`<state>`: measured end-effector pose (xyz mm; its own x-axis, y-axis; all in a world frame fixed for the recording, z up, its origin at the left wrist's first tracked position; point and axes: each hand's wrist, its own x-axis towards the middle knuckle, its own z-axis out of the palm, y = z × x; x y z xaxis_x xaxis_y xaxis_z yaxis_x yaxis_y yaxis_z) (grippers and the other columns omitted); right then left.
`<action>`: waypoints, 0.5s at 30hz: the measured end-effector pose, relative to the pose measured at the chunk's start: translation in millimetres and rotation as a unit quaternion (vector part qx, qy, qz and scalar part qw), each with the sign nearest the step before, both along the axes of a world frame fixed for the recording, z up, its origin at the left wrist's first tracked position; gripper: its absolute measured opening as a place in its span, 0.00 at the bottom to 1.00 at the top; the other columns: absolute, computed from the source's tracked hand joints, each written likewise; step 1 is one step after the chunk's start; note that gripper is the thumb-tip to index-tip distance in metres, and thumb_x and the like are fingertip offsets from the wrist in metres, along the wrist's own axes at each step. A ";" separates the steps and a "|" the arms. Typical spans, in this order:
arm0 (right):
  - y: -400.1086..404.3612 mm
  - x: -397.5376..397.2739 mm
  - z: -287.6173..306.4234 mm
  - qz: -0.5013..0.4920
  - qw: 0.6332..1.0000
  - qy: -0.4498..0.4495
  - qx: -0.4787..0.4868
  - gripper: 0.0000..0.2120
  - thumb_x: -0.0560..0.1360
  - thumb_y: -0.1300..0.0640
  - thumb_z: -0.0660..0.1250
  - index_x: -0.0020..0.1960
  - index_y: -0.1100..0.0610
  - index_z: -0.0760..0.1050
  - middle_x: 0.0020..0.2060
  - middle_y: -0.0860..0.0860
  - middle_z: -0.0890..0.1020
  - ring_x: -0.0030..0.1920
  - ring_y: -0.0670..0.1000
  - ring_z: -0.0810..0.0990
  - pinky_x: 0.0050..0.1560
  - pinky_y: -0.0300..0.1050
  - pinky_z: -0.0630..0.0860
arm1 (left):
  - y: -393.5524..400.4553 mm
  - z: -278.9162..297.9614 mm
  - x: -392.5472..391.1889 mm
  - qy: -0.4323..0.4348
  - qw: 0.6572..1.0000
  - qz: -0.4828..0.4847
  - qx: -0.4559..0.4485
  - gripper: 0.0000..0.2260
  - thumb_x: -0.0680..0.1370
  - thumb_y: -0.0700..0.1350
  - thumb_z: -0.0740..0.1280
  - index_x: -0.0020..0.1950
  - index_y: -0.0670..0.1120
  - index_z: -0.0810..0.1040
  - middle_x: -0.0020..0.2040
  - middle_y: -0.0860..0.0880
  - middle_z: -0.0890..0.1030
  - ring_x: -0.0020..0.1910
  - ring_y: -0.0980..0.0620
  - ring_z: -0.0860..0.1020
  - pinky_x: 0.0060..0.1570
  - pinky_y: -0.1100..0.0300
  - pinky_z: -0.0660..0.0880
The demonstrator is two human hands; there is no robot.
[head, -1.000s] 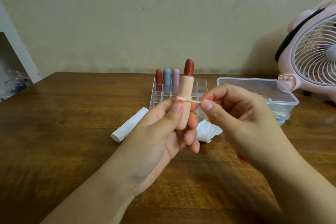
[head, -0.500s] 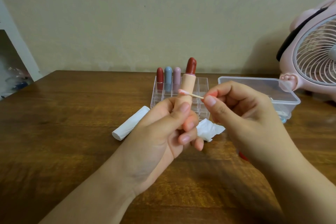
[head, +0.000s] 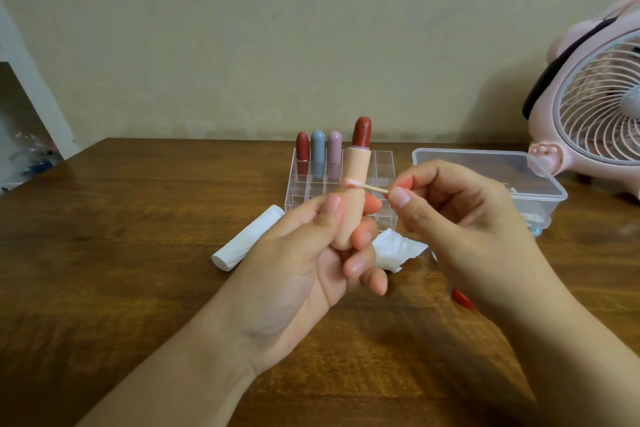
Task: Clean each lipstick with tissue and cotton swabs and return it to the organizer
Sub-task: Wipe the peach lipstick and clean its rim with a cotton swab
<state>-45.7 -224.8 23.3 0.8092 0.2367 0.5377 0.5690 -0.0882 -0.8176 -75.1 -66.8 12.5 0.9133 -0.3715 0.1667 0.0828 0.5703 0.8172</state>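
Observation:
My left hand (head: pixel 304 253) holds an open lipstick (head: pixel 356 180) upright, a peach tube with a dark red bullet on top. My right hand (head: pixel 460 215) pinches a cotton swab (head: pixel 367 186) whose pink-stained tip lies against the tube's side. Behind them stands a clear acrylic organizer (head: pixel 381 166) with three capped lipsticks (head: pixel 318 152), red, blue and mauve, in its back row. A crumpled white tissue (head: pixel 394 248) lies on the table between my hands.
A rolled white tissue pack (head: pixel 242 243) lies left of the organizer. A clear plastic box (head: pixel 485 163) sits at the right, with a pink fan (head: pixel 595 104) behind it. A red cap (head: pixel 462 300) peeks out under my right wrist on the wooden table (head: pixel 138 253).
The swab tip has slid along the side of the tube, first up and then slightly down. Both hands stay in nearly the same place.

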 end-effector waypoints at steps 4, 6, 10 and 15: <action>1.9 -1.5 -0.4 -0.005 1.000 -0.014 -0.020 0.04 0.71 0.54 0.66 0.39 0.53 0.77 0.30 0.45 0.77 0.32 0.40 0.73 0.34 0.31 0.70 | 0.3 2.1 0.7 -0.002 1.000 0.002 0.012 0.13 0.74 0.45 0.62 0.55 0.39 0.73 0.34 0.47 0.70 0.28 0.53 0.66 0.32 0.58 0.74; 0.3 -0.7 0.0 -0.003 1.000 -0.006 -0.018 0.04 0.70 0.54 0.66 0.39 0.53 0.78 0.29 0.44 0.77 0.31 0.40 0.73 0.34 0.31 0.70 | -0.5 1.9 0.5 -0.013 0.999 0.012 0.027 0.08 0.74 0.44 0.62 0.51 0.41 0.70 0.32 0.48 0.70 0.27 0.54 0.65 0.32 0.59 0.74; -4.5 1.1 1.4 -0.007 1.000 0.018 -0.011 0.05 0.70 0.53 0.67 0.38 0.53 0.79 0.28 0.46 0.75 0.31 0.40 0.72 0.33 0.32 0.70 | 0.0 2.1 -1.0 -0.008 1.000 0.007 0.017 0.10 0.75 0.44 0.62 0.54 0.42 0.70 0.32 0.48 0.70 0.27 0.54 0.65 0.31 0.59 0.74; -3.7 -2.0 4.8 -0.007 1.000 0.027 -0.008 0.05 0.70 0.53 0.69 0.37 0.54 0.78 0.28 0.51 0.73 0.29 0.40 0.70 0.31 0.30 0.68 | 1.3 2.2 -1.4 0.002 1.000 0.005 0.004 0.09 0.74 0.44 0.63 0.52 0.42 0.73 0.33 0.47 0.70 0.27 0.54 0.65 0.30 0.59 0.73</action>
<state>-47.8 -228.5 28.1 0.8400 0.2332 0.4899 0.5231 -0.1087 -0.8453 -76.5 -65.4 14.8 0.9179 -0.3630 0.1604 0.0801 0.5653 0.8210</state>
